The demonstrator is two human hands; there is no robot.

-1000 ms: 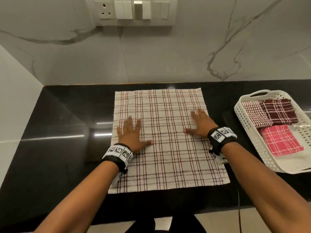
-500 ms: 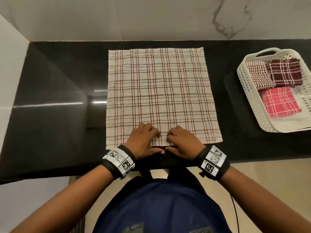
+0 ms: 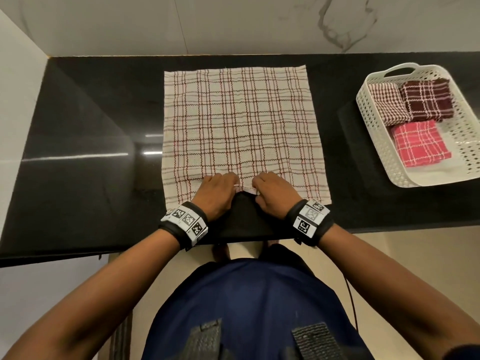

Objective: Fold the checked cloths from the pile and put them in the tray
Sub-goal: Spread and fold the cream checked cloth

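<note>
A cream cloth [image 3: 241,126] checked with brown lines lies spread flat on the black counter [image 3: 85,165]. My left hand [image 3: 217,194] and my right hand [image 3: 276,192] sit close together at the middle of its near edge. Each pinches that edge with curled fingers, and the edge is lifted a little off the counter between them. The white perforated tray [image 3: 378,152] stands at the right. It holds a folded small-check cloth [image 3: 385,105], a folded dark maroon cloth [image 3: 426,102] and a folded pink cloth [image 3: 419,142].
A marble wall [image 3: 233,22] rises behind the counter and a white side wall [image 3: 15,100] bounds it on the left. The counter's front edge runs just under my wrists. No pile of cloths is in view.
My hands slid from the cloth's middle, where they lay flat and apart, down to its near edge and came together. They now pinch the edge and raise it slightly. The view tilted down.
</note>
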